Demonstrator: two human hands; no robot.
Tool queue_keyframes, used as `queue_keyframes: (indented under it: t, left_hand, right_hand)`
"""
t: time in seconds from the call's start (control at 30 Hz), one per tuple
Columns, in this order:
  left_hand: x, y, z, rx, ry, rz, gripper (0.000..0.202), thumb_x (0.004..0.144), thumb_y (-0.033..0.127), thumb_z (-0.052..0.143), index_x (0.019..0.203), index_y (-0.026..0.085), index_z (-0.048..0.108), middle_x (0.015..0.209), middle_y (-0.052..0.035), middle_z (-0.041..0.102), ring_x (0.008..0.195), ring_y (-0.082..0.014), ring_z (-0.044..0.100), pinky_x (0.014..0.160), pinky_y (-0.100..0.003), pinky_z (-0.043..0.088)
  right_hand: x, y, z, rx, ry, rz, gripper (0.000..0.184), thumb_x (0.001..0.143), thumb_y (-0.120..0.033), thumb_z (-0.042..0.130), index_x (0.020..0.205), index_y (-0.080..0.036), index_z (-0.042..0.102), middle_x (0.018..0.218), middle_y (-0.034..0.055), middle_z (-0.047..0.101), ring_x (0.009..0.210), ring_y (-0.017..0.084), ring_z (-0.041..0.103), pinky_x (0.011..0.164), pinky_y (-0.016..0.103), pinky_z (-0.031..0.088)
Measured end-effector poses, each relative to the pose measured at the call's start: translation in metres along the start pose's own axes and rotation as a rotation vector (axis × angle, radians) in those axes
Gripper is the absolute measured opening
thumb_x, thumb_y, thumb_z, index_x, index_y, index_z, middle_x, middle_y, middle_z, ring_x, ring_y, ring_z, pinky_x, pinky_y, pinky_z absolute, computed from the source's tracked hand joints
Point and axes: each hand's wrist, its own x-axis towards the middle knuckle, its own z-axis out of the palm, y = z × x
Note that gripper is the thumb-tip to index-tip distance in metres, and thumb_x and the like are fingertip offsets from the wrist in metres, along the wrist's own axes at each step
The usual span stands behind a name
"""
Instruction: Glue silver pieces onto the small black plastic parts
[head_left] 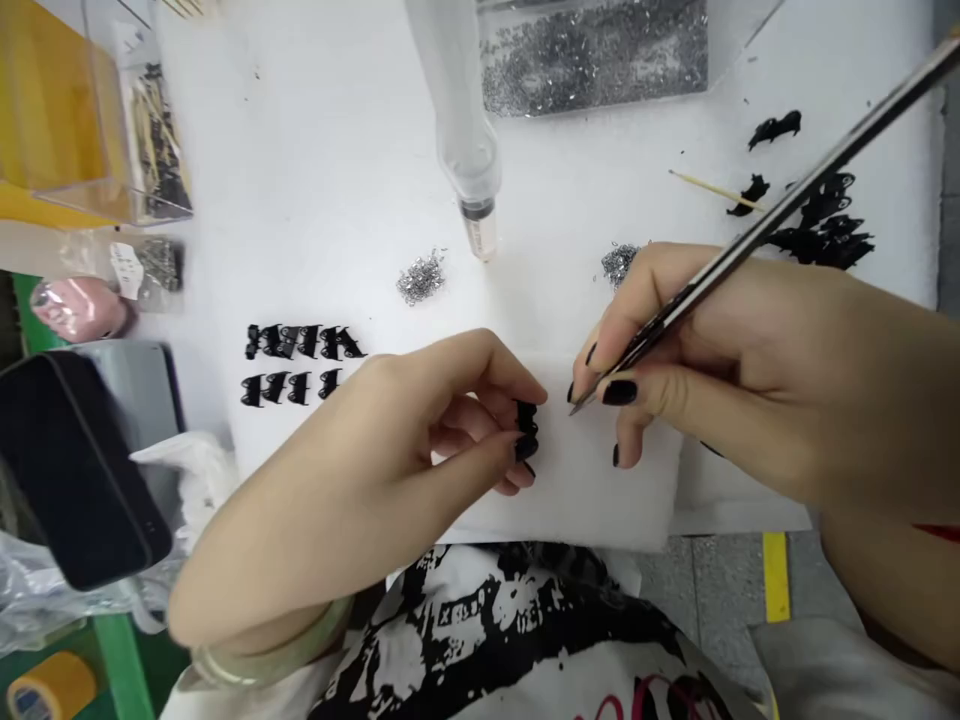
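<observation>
My left hand (420, 440) pinches a small black plastic piece (526, 428) between thumb and forefinger, holding it just above the white foam pad (600, 490) at the front edge of the table. My right hand (720, 370) is closed around a pair of metal tweezers (750, 240), gripped like a pen, thumb and forefinger pressed on the shaft; the tip sits just beside the black piece, a small gap between them (I cannot tell whether the tip carries anything).

To the left of my left hand lie two neat rows of black pieces (300, 362) on the white sheet. Past my right hand, at the far right, is a loose heap of the same black pieces (825, 225), with a thin wooden stick (712, 188) lying beside it. Two little piles of tiny silver bits (421, 277) rest on the sheet, one left of centre and one partly behind my right forefinger. A clear plastic syringe (465, 130) lies pointing towards me, and behind it stands a clear tray of silver bits (600, 50). At the left edge sit a black phone (75, 470) and a roll of yellow tape (49, 688)
</observation>
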Motion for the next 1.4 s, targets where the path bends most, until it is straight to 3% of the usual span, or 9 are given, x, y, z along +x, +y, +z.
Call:
queue_keyframes:
  t: [0.07, 0.17, 0.27, 0.43, 0.7, 0.93, 1.13, 1.4]
  left_hand:
    - [0.000, 0.000, 0.000, 0.020, 0.001, 0.009, 0.011, 0.090, 0.019, 0.061, 0.096, 0.027, 0.065, 0.078, 0.0064, 0.077, 0.071, -0.0131, 0.079, 0.062, -0.013, 0.061]
    - [0.000, 0.000, 0.000, 0.033, 0.007, 0.025, 0.011, 0.090, 0.020, 0.060, 0.096, 0.028, 0.066, 0.078, 0.0072, 0.076, 0.070, -0.0134, 0.079, 0.060, -0.013, 0.061]
    - [0.000, 0.001, 0.000, 0.023, 0.011, 0.030, 0.013, 0.089, 0.018, 0.060, 0.095, 0.028, 0.066, 0.075, 0.0089, 0.076, 0.069, -0.0127, 0.079, 0.058, -0.011, 0.060]
    - [0.000, 0.001, -0.001, -0.002, 0.019, 0.036, 0.014, 0.088, 0.016, 0.062, 0.093, 0.028, 0.066, 0.070, 0.0106, 0.076, 0.067, -0.0129, 0.079, 0.058, -0.010, 0.060]
    - [-0.001, 0.003, 0.000, -0.024, -0.005, 0.047, 0.015, 0.092, 0.012, 0.060, 0.094, 0.025, 0.066, 0.075, 0.0098, 0.078, 0.071, -0.0099, 0.078, 0.064, -0.010, 0.061]
    - [-0.002, 0.004, -0.001, -0.026, -0.018, 0.049, 0.012, 0.092, 0.013, 0.060, 0.095, 0.024, 0.065, 0.074, 0.0086, 0.079, 0.070, -0.0111, 0.079, 0.062, -0.010, 0.062]
    - [0.000, 0.005, -0.001, -0.026, -0.004, 0.044, 0.013, 0.092, 0.012, 0.059, 0.095, 0.022, 0.065, 0.073, 0.0079, 0.079, 0.069, -0.0107, 0.079, 0.061, -0.009, 0.061]
    - [-0.001, 0.004, 0.001, -0.039, -0.009, 0.020, 0.013, 0.091, 0.012, 0.061, 0.096, 0.023, 0.066, 0.074, 0.0085, 0.079, 0.070, -0.0100, 0.079, 0.062, -0.009, 0.060]
  right_hand:
    - [0.008, -0.004, -0.010, -0.057, -0.158, -0.036, 0.004, 0.090, -0.022, 0.065, 0.089, -0.026, 0.066, 0.071, -0.0011, 0.069, 0.057, 0.021, 0.069, 0.049, 0.033, 0.056]
    - [0.021, -0.005, -0.024, -0.137, -0.398, -0.112, 0.014, 0.090, -0.015, 0.058, 0.093, -0.028, 0.063, 0.068, -0.0064, 0.071, 0.054, 0.019, 0.071, 0.035, 0.024, 0.048]
    - [0.030, -0.002, -0.031, -0.172, -0.501, -0.159, 0.017, 0.090, -0.015, 0.058, 0.099, -0.029, 0.063, 0.070, -0.0082, 0.073, 0.054, 0.018, 0.072, 0.029, 0.023, 0.046]
    - [0.033, 0.001, -0.035, -0.192, -0.524, -0.181, 0.019, 0.090, -0.014, 0.059, 0.100, -0.029, 0.064, 0.075, -0.0063, 0.075, 0.056, 0.021, 0.074, 0.035, 0.027, 0.052]
    - [0.031, -0.004, -0.035, -0.228, -0.490, -0.201, 0.020, 0.089, -0.013, 0.058, 0.099, -0.029, 0.062, 0.075, -0.0074, 0.075, 0.056, 0.021, 0.074, 0.032, 0.026, 0.051]
    - [0.035, -0.002, -0.034, -0.267, -0.494, -0.223, 0.021, 0.088, -0.013, 0.059, 0.100, -0.029, 0.064, 0.069, -0.0065, 0.073, 0.030, 0.011, 0.052, 0.020, 0.021, 0.025]
    - [0.036, -0.002, -0.036, -0.285, -0.494, -0.247, 0.023, 0.087, -0.013, 0.059, 0.101, -0.030, 0.065, 0.072, -0.0064, 0.073, 0.043, 0.015, 0.065, 0.025, 0.020, 0.038]
    - [0.034, 0.001, -0.038, -0.329, -0.483, -0.267, 0.021, 0.089, -0.016, 0.060, 0.101, -0.033, 0.064, 0.073, -0.0098, 0.074, 0.047, 0.014, 0.069, 0.025, 0.019, 0.040]
